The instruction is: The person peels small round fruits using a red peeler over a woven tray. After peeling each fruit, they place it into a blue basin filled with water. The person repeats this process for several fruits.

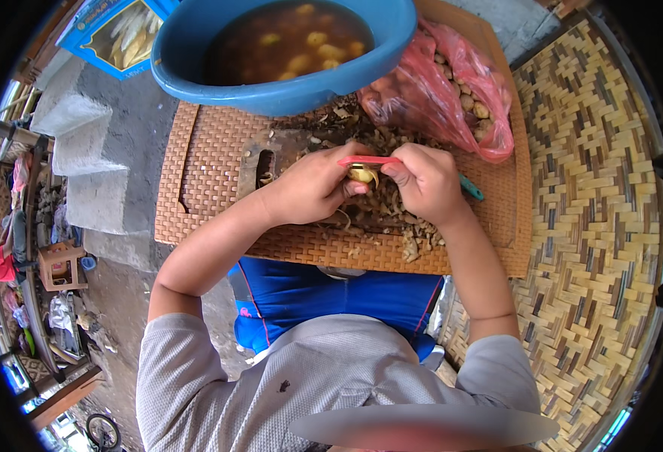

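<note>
My left hand is closed around a small yellowish potato, most of which its fingers hide. My right hand grips a red-handled peeler, held crosswise over the potato. A thin strip of peel hangs beside the potato. Both hands are above a worn wooden board with a handle slot, covered with brown peelings. The end of a teal handle shows beyond my right wrist; the rest of it is hidden.
At the far side a blue basin holds brown water with peeled potatoes. Right of it lies a pink plastic bag of unpeeled potatoes. Everything rests on a woven-top table. Concrete steps are left, a woven bamboo wall right.
</note>
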Action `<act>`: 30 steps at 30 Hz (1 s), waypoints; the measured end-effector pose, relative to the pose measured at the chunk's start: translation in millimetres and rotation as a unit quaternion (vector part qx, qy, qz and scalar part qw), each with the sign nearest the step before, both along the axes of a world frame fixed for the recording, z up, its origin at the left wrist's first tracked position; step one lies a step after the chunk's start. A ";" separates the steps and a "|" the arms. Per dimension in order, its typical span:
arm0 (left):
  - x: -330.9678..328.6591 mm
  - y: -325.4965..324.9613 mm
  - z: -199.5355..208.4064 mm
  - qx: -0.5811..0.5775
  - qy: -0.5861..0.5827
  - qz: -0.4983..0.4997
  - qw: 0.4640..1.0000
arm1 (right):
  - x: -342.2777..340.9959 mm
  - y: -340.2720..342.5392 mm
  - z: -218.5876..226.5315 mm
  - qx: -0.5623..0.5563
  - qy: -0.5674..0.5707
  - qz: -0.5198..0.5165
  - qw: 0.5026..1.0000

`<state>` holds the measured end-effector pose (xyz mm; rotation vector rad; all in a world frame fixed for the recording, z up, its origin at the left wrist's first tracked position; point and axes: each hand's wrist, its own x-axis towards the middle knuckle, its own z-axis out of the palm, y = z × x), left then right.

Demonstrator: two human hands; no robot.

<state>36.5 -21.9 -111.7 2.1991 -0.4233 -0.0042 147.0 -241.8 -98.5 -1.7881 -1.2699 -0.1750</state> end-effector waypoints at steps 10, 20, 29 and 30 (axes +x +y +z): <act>-3.4 -4.4 0.9 -0.103 -0.018 -0.005 0.995 | 11.2 -8.5 -3.6 -0.017 0.041 0.028 0.999; -7.3 -1.9 1.1 -0.313 0.186 -0.006 0.931 | 6.0 -9.9 0.2 -0.007 0.075 0.039 0.996; -3.2 -5.0 -9.0 -0.431 0.155 -0.062 0.886 | -0.3 -7.9 -0.9 0.008 0.066 0.050 0.996; -3.2 -5.7 -10.6 -0.430 0.156 -0.057 0.887 | -1.1 -7.5 -0.7 0.009 0.067 0.048 0.997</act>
